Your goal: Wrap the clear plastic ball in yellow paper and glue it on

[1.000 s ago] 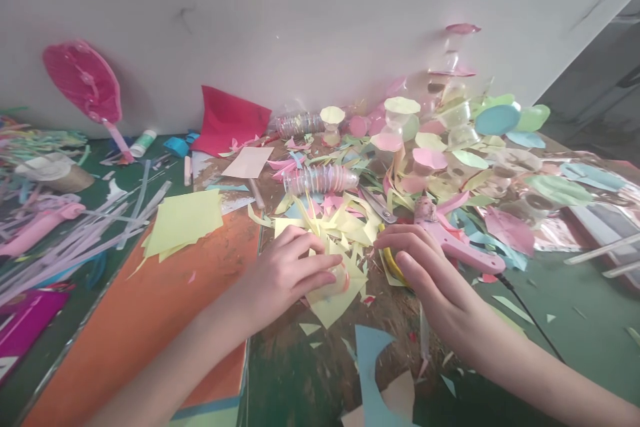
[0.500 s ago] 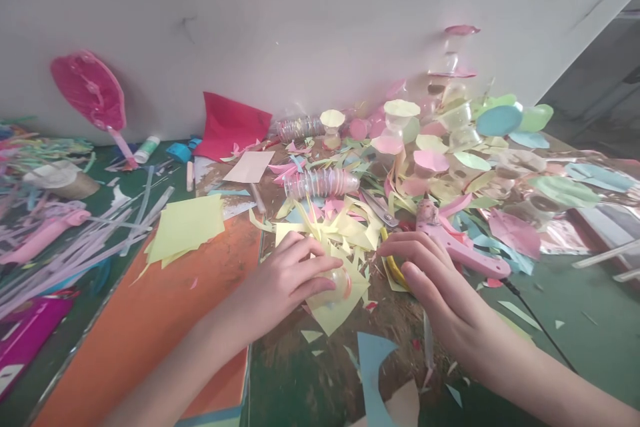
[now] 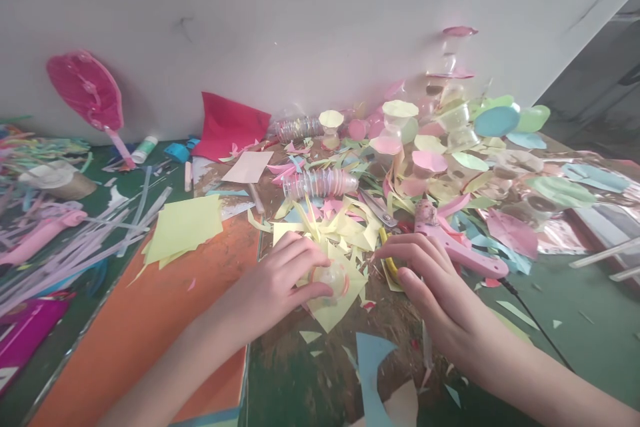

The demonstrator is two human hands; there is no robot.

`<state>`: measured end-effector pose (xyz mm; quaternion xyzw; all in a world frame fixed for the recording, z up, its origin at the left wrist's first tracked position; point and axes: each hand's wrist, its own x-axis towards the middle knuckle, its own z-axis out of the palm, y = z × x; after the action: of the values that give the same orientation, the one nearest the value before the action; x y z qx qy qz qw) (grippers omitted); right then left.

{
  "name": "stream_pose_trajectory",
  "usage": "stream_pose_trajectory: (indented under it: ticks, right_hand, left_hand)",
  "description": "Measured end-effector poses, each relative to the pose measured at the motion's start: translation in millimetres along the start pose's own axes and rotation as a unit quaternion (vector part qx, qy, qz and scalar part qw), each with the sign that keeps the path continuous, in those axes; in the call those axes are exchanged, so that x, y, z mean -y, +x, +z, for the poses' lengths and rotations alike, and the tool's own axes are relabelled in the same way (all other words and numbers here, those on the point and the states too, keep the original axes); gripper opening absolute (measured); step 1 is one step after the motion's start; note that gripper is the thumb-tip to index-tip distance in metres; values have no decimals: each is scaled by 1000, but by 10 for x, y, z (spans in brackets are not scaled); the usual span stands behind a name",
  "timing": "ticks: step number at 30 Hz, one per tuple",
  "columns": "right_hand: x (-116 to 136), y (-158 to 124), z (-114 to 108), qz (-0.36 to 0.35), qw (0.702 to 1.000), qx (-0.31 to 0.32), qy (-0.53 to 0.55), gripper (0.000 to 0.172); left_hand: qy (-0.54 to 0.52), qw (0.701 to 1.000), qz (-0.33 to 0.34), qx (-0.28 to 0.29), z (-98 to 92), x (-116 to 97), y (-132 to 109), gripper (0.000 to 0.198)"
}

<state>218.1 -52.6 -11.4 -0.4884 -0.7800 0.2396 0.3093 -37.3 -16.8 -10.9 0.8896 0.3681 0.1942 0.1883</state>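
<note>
My left hand (image 3: 277, 280) is curled round a small clear plastic cup (image 3: 331, 278) that rests on a piece of yellow paper (image 3: 335, 299) at the middle of the table. Thumb and fingers pinch the cup's sides. My right hand (image 3: 434, 288) hovers just right of it with fingers bent and apart, over yellow-handled scissors (image 3: 389, 265) that lie under the fingertips. I cannot tell whether the fingers touch the scissors. A pink glue gun (image 3: 457, 245) lies just beyond the right hand, its black cord (image 3: 535, 333) trailing toward the right.
Cut paper scraps (image 3: 345, 220) cover the table's middle. Paper-topped clear cups (image 3: 440, 147) crowd the back right. A stack of clear cups (image 3: 320, 181) lies on its side. Yellow sheets (image 3: 185, 223) rest on an orange board (image 3: 150, 320). Plastic strips (image 3: 75, 240) lie at left.
My left hand has turned the clear cup slightly and shifted its grip, so more of the cup shows. My right hand has drifted a little toward the left.
</note>
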Motion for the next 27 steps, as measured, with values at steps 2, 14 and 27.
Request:
stream_pose_trajectory:
  ticks: [2, 14, 27]
  right_hand:
    - [3, 5, 0, -1, 1000, -1, -2, 25]
    - [-6, -11, 27, 12, 1000, 3, 0, 26]
    - [127, 237, 117, -161, 968, 78, -175, 32]
  left_hand:
    - [-12, 1000, -19, 4, 10, -14, -3, 13]
    - [-74, 988, -129, 43, -33, -73, -3, 21]
    - [-83, 983, -159, 42, -46, -76, -4, 23]
